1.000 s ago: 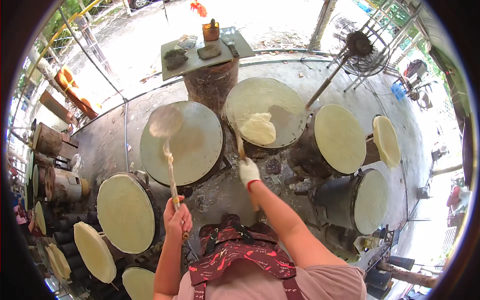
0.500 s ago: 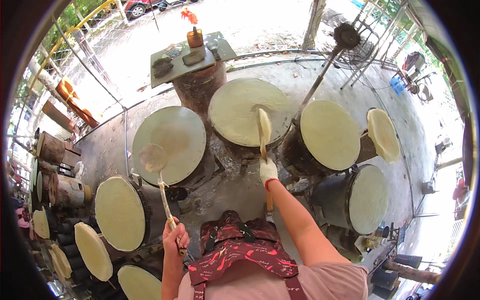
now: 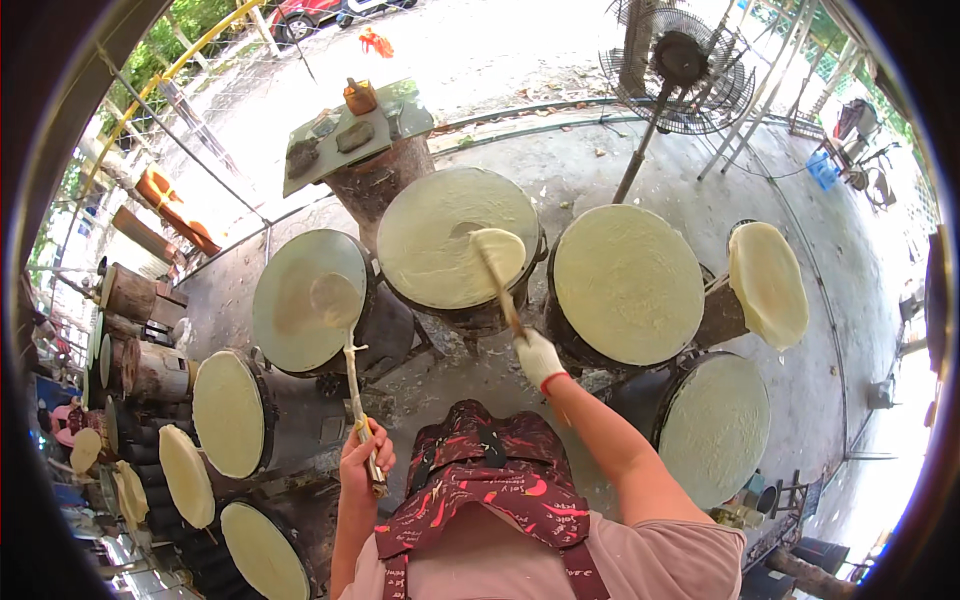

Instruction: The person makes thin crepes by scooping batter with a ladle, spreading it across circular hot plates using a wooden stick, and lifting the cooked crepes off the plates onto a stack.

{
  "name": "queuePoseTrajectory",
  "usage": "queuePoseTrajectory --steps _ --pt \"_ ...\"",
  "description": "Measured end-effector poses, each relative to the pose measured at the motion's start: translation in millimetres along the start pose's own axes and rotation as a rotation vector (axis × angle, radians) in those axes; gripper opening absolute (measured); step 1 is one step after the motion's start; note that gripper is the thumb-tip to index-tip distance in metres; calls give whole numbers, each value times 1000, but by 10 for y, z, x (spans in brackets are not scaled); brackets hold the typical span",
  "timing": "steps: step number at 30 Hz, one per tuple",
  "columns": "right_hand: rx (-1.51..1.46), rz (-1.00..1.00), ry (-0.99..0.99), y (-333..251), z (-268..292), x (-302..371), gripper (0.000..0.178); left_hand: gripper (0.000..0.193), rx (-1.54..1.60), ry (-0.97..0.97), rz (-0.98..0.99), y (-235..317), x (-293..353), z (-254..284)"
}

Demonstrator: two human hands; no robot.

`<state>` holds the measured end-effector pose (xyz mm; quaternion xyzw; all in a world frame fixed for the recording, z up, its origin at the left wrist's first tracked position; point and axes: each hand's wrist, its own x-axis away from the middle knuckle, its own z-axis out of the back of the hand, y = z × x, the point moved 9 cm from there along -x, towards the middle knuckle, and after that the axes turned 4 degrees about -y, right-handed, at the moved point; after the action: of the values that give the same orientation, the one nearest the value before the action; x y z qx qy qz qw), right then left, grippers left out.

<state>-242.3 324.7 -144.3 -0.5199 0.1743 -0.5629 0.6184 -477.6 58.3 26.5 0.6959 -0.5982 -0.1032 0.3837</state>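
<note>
My bare left hand is closed round the handle of a long ladle. The ladle's round bowl hangs over the right part of the left griddle, which has a cloudy coating. In a white glove with a red cuff, my right hand grips a wooden paddle. Pale batter coats the paddle's broad blade, which is at the middle griddle. Cream batter covers that griddle, except for a darker patch partly hidden behind the blade.
A batter-covered griddle stands to the right, with another nearer me. Beyond them is a pale round sheet. More griddles line the left. A standing fan and a small table are at the back.
The paddle has turned from nearly edge-on to flatter, its handle now slanting. The ladle bowl has shifted from the left griddle's left edge to its right part. My view has shifted slightly.
</note>
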Motion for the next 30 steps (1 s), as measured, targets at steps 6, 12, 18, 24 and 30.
queuePoseTrajectory --steps 6,12,18,24,30 --pt "247 141 108 -153 442 -628 31 20 38 20 54 -277 -154 -268" --pt "266 317 -352 -217 -110 -64 33 19 54 66 28 -180 -228 -174" --pt "227 62 117 -190 427 -515 37 20 102 60 84 -90 -341 -44" --pt "39 153 213 -544 302 -1166 40 19 81 35 160 -3 -499 95" --pt "-771 31 369 -55 -106 -442 40 16 -18 109 292 -23 -559 469"
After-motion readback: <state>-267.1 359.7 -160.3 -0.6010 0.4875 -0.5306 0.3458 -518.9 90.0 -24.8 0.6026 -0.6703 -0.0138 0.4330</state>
